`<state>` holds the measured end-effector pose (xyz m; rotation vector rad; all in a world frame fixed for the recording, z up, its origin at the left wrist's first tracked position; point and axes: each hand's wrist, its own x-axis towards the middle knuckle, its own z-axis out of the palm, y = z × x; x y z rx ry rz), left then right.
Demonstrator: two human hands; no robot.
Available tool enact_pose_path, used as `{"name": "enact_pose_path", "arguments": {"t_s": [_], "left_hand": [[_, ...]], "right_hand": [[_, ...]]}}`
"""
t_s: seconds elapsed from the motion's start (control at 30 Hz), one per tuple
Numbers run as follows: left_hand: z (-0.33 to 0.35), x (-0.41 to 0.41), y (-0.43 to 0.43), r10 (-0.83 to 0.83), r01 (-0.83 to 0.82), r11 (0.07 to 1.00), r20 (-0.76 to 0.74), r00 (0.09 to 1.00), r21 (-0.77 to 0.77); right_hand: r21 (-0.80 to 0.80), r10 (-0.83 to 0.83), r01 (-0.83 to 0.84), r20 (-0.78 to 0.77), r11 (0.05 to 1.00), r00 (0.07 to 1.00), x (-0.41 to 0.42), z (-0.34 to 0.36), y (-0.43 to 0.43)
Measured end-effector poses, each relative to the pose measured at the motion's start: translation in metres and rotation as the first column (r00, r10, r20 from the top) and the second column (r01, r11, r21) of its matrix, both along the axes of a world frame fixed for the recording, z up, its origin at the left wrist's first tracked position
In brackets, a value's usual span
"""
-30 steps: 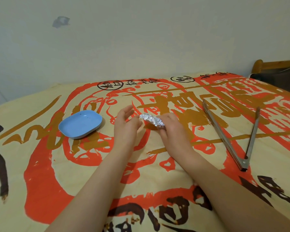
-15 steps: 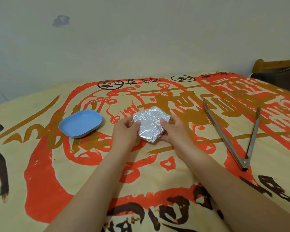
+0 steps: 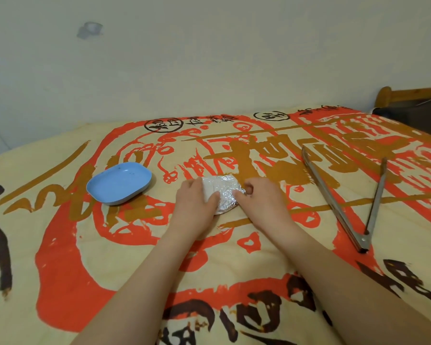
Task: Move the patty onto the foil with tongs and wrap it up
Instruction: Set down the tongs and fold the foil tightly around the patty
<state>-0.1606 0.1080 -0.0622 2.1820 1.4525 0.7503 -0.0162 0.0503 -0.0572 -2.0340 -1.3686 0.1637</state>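
Observation:
A crumpled silver foil packet (image 3: 222,192) lies flat on the patterned cloth at the middle of the view. The patty is hidden inside it. My left hand (image 3: 193,200) presses on its left side, thumb laid across the foil. My right hand (image 3: 261,200) presses on its right side, fingertips on the foil. Both hands rest on the packet from above. The metal tongs (image 3: 343,205) lie spread apart on the cloth to the right, untouched.
An empty blue oval dish (image 3: 120,183) sits on the cloth left of the packet. The yellow cloth with red, brown and black print (image 3: 159,257) covers the whole surface. A wall rises behind. Dark wooden furniture (image 3: 413,105) stands at the far right.
The packet was held up and tilted between both hands, then turned flat side toward me. Now it lies on the cloth with both hands pressing on it.

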Motion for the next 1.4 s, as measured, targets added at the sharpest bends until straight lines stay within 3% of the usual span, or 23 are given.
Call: {"name": "enact_pose_path", "arguments": {"t_s": [0.1, 0.27, 0.47, 0.53, 0.7, 0.83, 0.93, 1.13, 1.3, 1.4], "left_hand": [[-0.003, 0.001, -0.004, -0.094, 0.092, 0.995, -0.071, 0.993, -0.027], [-0.005, 0.003, -0.009, -0.164, 0.171, 0.985, -0.237, 0.957, 0.008], [-0.005, 0.004, -0.012, -0.168, 0.221, 0.969, -0.368, 0.914, 0.106], [-0.005, 0.004, -0.012, -0.162, 0.218, 0.970, -0.377, 0.912, 0.110], [-0.007, 0.005, -0.011, -0.143, 0.213, 0.968, -0.405, 0.903, 0.134], [-0.007, 0.005, -0.010, -0.142, 0.198, 0.975, -0.403, 0.904, 0.102], [-0.008, 0.005, -0.009, -0.123, 0.177, 0.980, -0.421, 0.899, 0.091], [-0.013, 0.005, -0.010, -0.129, 0.228, 0.959, -0.458, 0.879, 0.167], [-0.016, 0.005, -0.009, -0.126, 0.222, 0.959, -0.439, 0.890, 0.175], [-0.016, 0.005, -0.009, -0.092, 0.166, 0.963, -0.322, 0.942, 0.212]], "right_hand": [[0.089, -0.009, 0.017, -0.082, 0.996, 0.997, -0.003, 0.002, -0.002], [0.105, 0.004, -0.016, 0.113, 0.994, 0.994, -0.010, 0.005, -0.006], [0.057, -0.011, -0.002, 0.226, 0.998, 0.974, -0.011, 0.002, -0.008], [0.068, -0.018, 0.002, 0.236, 0.998, 0.971, -0.011, 0.002, -0.006], [-0.085, 0.191, -0.181, 0.136, 0.980, 0.972, -0.013, -0.004, 0.004], [-0.146, 0.259, -0.242, 0.109, 0.959, 0.960, -0.012, -0.011, 0.006], [-0.129, 0.270, -0.252, 0.144, 0.959, 0.952, -0.011, -0.011, 0.006], [-0.097, 0.331, -0.319, 0.383, 0.943, 0.862, -0.016, -0.010, 0.000], [-0.105, 0.350, -0.334, 0.336, 0.937, 0.875, -0.015, -0.013, 0.001], [0.020, 0.299, -0.309, 0.202, 0.951, 0.933, -0.013, -0.016, 0.002]]}}
